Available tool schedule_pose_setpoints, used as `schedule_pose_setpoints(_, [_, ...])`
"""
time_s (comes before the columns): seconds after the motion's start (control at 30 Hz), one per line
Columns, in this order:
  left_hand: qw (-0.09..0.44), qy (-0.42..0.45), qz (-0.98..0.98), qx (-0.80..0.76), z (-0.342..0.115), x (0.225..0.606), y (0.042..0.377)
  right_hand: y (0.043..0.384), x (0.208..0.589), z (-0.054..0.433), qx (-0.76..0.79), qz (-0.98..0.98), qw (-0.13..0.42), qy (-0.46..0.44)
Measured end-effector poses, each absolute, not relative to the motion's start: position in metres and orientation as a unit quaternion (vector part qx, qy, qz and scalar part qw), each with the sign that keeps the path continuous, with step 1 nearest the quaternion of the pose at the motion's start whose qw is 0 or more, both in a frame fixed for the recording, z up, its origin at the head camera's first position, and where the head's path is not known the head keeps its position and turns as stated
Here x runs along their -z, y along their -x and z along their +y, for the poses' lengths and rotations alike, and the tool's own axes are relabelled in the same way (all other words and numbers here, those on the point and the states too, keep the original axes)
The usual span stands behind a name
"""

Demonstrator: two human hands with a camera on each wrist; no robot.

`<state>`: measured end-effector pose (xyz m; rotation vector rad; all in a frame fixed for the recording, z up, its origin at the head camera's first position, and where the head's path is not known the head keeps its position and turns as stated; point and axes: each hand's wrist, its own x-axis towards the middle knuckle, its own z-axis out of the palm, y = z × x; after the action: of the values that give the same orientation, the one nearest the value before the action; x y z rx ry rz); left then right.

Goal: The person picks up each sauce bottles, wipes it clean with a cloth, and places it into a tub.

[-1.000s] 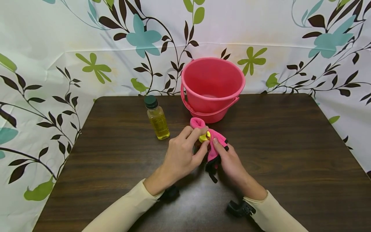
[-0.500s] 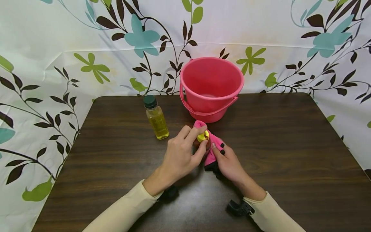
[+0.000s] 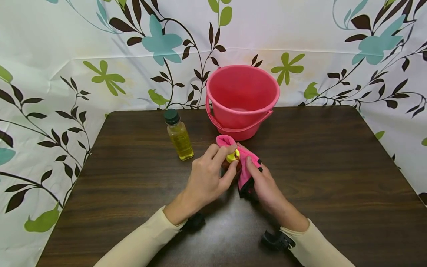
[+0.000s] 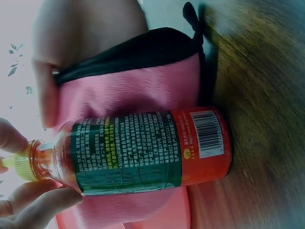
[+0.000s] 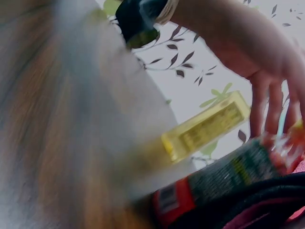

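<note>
In the head view, my left hand [image 3: 207,172] pinches the yellow cap [image 3: 232,156] of a sauce bottle [image 4: 128,155] with thumb and fingertips. The bottle stands upright on the table. Its contents are red-orange, and a green and red printed label wraps round it. A fluffy pink cloth [image 4: 131,88] with black edging lies against the bottle's right and far sides. My right hand [image 3: 268,189] grips this cloth, thumb in front, and presses it to the bottle. The cloth and right hand conceal part of the bottle from above. Motion blurs the right wrist view.
A clear bottle of yellow oil [image 3: 180,139] with a dark green cap stands left of the hands. Behind them, near the table's far edge, is a pink bucket [image 3: 238,120] with its handle down. A patterned curtain [image 3: 110,40] hangs behind the dark wooden table [image 3: 333,167].
The cloth in my right hand slid down along the sauce bottle, then came back up. My left hand keeps its pinch on the cap, almost in place.
</note>
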<state>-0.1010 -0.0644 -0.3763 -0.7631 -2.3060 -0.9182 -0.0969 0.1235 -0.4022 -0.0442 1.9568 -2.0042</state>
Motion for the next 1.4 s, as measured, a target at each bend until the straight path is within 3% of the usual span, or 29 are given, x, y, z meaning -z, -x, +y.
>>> schedule_pose_setpoints(0.23, [0.272,0.284,-0.856,0.336,-0.065,0.376,0.102,0.092,0.385,0.124,0.752,0.635,0.145,0.104])
schedule_pose_setpoints(0.9, [0.277,0.294,-0.855,0.326,-0.065,0.376,0.102,0.077,0.333,0.132,0.801,0.58,0.071,0.132])
schedule_pose_setpoints(1.4, [0.267,0.296,-0.858,0.323,-0.066,0.376,0.102,0.082,0.339,0.137,0.776,0.614,0.065,0.128])
